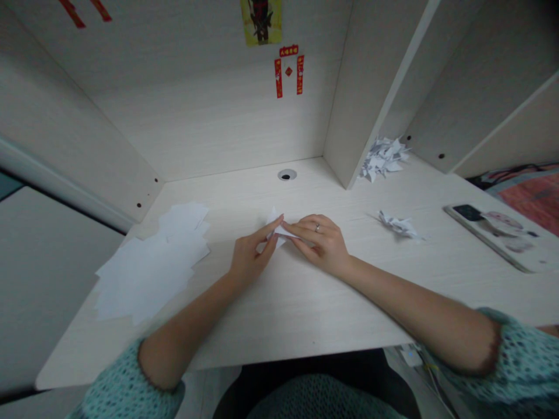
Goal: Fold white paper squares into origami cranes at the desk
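Note:
Between my two hands, low over the middle of the desk, is a small piece of folded white paper. My left hand pinches its left side with thumb and fingers. On the other side my right hand, wearing a ring, grips the paper's edge, its fingertips meeting those of the left. Part of the paper is covered by my fingers, so its full folded shape is hidden. A spread of loose white paper sheets lies on the desk to the left of my left hand.
Right of my hands lies a small folded paper piece, with a phone beyond it. A heap of folded papers sits behind the upright divider. A round cable hole is near the back panel.

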Demonstrator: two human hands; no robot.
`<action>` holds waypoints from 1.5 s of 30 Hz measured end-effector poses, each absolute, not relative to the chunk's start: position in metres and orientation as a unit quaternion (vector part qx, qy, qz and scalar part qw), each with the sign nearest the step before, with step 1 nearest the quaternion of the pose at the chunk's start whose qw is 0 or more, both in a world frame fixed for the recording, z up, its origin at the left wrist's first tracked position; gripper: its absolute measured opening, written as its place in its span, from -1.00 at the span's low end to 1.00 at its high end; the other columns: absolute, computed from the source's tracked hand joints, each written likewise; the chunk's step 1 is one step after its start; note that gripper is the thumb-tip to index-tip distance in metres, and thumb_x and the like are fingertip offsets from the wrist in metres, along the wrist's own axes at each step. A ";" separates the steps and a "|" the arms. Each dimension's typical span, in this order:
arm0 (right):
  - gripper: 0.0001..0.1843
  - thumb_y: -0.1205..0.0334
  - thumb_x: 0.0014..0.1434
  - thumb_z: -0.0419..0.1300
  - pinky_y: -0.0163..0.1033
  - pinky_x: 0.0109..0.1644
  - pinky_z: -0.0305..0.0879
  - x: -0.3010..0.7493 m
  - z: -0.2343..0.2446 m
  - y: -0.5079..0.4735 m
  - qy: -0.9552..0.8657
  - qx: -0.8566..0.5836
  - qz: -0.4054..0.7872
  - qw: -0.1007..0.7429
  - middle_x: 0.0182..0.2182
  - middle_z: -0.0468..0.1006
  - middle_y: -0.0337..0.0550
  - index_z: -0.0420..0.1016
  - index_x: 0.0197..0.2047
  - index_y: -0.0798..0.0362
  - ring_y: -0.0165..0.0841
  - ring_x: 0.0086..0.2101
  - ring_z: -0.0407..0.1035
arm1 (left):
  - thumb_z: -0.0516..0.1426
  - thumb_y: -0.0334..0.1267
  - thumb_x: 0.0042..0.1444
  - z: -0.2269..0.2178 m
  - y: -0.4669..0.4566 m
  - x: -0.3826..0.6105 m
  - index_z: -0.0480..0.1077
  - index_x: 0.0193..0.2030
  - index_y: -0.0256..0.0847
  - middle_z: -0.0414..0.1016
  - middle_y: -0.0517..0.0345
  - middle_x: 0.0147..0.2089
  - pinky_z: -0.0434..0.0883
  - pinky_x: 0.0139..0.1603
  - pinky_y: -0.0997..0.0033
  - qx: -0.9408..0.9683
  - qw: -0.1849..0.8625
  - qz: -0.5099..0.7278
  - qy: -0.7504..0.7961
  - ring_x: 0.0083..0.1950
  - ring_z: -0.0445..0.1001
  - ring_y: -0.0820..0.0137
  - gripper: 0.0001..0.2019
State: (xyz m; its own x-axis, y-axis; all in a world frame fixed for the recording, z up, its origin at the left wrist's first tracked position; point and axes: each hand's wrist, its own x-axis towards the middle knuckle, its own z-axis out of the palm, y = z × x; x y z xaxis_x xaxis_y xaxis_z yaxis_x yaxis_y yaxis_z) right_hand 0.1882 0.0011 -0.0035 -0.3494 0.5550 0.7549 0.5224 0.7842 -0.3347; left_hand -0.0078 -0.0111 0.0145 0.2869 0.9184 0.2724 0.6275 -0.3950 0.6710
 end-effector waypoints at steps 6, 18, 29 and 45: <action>-0.61 0.32 0.19 0.13 -0.14 -0.17 0.33 0.187 -0.004 0.002 -0.825 -0.319 0.023 0.466 -0.30 0.62 -0.17 0.43 0.09 -0.10 -0.29 -0.27 0.42 | -0.01 -0.12 0.22 0.016 -0.013 -0.007 0.30 0.20 -0.02 0.58 0.19 -0.07 0.33 -0.46 0.59 0.759 0.237 0.327 0.510 -0.61 0.32 0.60 -0.59; -0.54 0.31 0.22 0.08 -0.09 -0.12 0.33 0.185 -0.003 0.003 -0.842 -0.309 0.049 0.439 -0.22 0.59 -0.12 0.30 0.20 -0.07 -0.27 -0.22 0.38 | -0.02 -0.10 0.21 0.015 -0.011 -0.006 0.21 0.26 -0.13 0.48 0.32 -0.46 0.14 -0.60 0.60 0.735 0.247 0.346 0.529 -0.65 0.11 0.59 -0.52; -0.52 0.29 0.20 0.08 -0.01 -0.01 0.31 0.186 0.001 0.000 -0.865 -0.296 0.017 0.405 -0.07 0.53 -0.09 0.29 0.20 -0.07 -0.20 -0.11 0.33 | -0.05 -0.08 0.23 0.007 -0.008 -0.009 0.13 0.30 -0.16 0.43 0.32 -0.52 0.32 -0.39 0.53 0.738 0.259 0.351 0.514 -0.49 0.35 0.48 -0.49; -0.67 0.25 0.20 0.13 -0.04 -0.10 0.35 0.185 -0.005 0.003 -0.827 -0.338 0.051 0.446 -0.17 0.57 -0.12 0.45 0.05 -0.10 -0.24 -0.18 0.37 | 0.02 -0.25 0.19 -0.001 -0.003 -0.006 0.15 0.28 -0.10 0.54 0.17 -0.21 0.41 -0.21 0.43 0.723 0.332 0.355 0.491 -0.25 0.47 0.42 -0.51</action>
